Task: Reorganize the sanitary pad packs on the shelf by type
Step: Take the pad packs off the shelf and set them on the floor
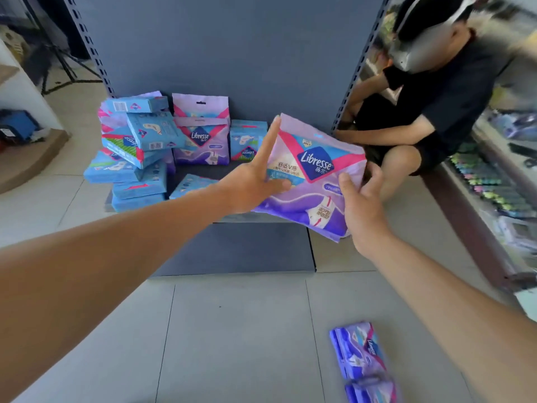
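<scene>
A large purple Libresse pad pack (315, 181) is held tilted in the air above the low grey shelf (247, 251). My left hand (255, 181) lies against its left edge with straight fingers, thumb on its front. My right hand (363, 205) grips its lower right corner, fingers curled behind it. On the shelf, at the back, stand two purple packs (200, 132) upright and a blue pack (248, 141). A jumbled heap of blue boxes (133, 152) fills the shelf's left side. One more blue pack (189, 186) lies flat behind my left wrist.
Two purple packs (363, 359) lie on the tiled floor at the lower right. A person in black (430, 106) crouches right of the shelf. A stocked shelf unit (499, 184) runs along the right edge. The shelf's grey back panel (226, 48) rises behind the packs.
</scene>
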Demonstrator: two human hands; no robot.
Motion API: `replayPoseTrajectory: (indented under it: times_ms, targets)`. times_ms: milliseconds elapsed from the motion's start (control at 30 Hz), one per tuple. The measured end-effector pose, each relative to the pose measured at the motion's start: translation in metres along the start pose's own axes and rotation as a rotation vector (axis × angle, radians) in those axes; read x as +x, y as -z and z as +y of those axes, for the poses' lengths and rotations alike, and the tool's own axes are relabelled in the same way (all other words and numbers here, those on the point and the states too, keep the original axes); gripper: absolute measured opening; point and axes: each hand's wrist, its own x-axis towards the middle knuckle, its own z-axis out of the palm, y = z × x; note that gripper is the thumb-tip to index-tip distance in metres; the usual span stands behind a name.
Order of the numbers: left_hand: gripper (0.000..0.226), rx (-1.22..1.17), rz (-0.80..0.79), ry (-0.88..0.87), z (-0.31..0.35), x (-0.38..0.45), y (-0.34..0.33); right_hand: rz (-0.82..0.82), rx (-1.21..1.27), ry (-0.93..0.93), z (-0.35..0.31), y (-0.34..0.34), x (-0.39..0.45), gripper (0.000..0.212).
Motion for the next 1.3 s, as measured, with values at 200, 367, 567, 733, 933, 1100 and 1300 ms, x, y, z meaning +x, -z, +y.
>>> replayPoseTrajectory:
  times_ms: [200, 367, 567, 733, 933, 1100, 1300]
  targets:
    - [0.065, 0.198, -0.151, -0.055, 0.047, -0.018, -0.078, -0.012, -0.008, 0.079, 0.027, 0.090, -0.063, 0.051]
    - [0.057, 0.241, -0.192, -0.108, 0.065, -0.044, -0.163, -0.009, -0.052, 0.053, 0.064, 0.165, -0.141, 0.073]
    - [0.077, 0.143, -0.515, -0.092, 0.111, -0.050, -0.271, 0.180, -0.296, 0.040, 0.102, 0.272, -0.202, 0.058]
    - [0.111, 0.321, -0.743, -0.306, 0.146, -0.051, -0.371, 0.422, -0.363, 0.003, 0.142, 0.349, -0.247, 0.049]
    - [0.107, 0.365, -0.897, -0.416, 0.123, -0.066, -0.478, 0.483, -0.236, -0.183, 0.212, 0.388, -0.310, 0.073]
    - [0.108, 0.341, -0.989, -0.382, 0.071, -0.080, -0.542, 0.496, -0.146, -0.339, 0.275, 0.390, -0.341, 0.102]
    - [0.105, 0.399, -1.167, -0.348, -0.008, -0.137, -0.622, 0.641, -0.058, -0.489, 0.384, 0.367, -0.405, 0.110]
